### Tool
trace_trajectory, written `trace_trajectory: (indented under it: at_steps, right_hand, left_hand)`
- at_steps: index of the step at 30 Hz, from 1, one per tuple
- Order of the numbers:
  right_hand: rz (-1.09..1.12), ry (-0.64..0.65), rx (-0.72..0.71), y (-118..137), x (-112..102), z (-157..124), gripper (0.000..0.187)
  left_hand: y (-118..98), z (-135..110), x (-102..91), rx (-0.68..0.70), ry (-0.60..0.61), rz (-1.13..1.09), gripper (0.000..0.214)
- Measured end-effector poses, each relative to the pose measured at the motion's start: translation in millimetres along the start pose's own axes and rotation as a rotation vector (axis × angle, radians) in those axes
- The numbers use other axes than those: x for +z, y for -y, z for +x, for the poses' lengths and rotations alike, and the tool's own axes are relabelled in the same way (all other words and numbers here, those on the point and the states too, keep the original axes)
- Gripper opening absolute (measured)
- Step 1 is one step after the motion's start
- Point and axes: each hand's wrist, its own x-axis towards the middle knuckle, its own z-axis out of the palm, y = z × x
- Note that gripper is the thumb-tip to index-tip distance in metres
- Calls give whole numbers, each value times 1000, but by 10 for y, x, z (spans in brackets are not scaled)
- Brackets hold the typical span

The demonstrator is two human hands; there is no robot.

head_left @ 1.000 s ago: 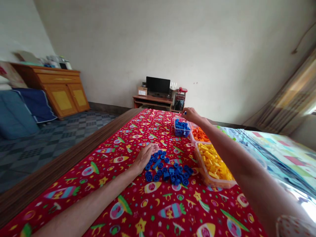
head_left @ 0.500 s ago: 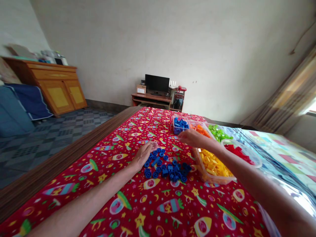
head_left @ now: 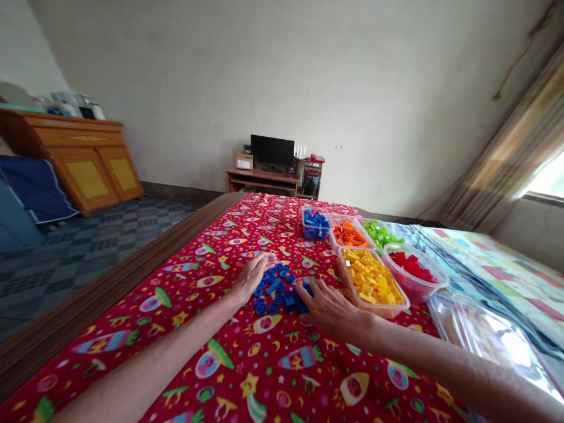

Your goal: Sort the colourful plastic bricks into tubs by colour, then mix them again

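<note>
Head view: your left hand (head_left: 254,276) lies on its edge against the red printed cloth (head_left: 247,355), fingers extended and together, palm turned toward the loose blue pieces (head_left: 274,286), grip slack. Those pieces, many of them wheel-shaped, lie scattered on the cloth between your two hands. Your right hand (head_left: 329,305) is palm-down over the right part of the scatter, fingers lowered among them; whether they pinch one, I can't make out. Beyond it, a small box of blue bricks (head_left: 316,234); near your right forearm, a yellow-filled box (head_left: 382,309), with a red-filled tub (head_left: 418,289) just beside that.
</note>
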Motion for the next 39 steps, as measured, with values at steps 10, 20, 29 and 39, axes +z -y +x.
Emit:
trace_trajectory:
  at_steps: [10,20,29,39]
  right_hand:
    - [180,-89,-76,-153,-29,-9,43]
    - [82,-34,-137,-229,64,-9,32]
    - [196,-138,-96,-218,-67,47,22]
    - [80,-87,-153,276,-117,105,49]
  left_hand:
    - [63,52,-10,-4,-3,-2,53]
    - [56,58,-3,-17,7,13,50]
    - [88,80,-14,-12,8,17,50]
    - [-8,19,-6,-9,16,37,49]
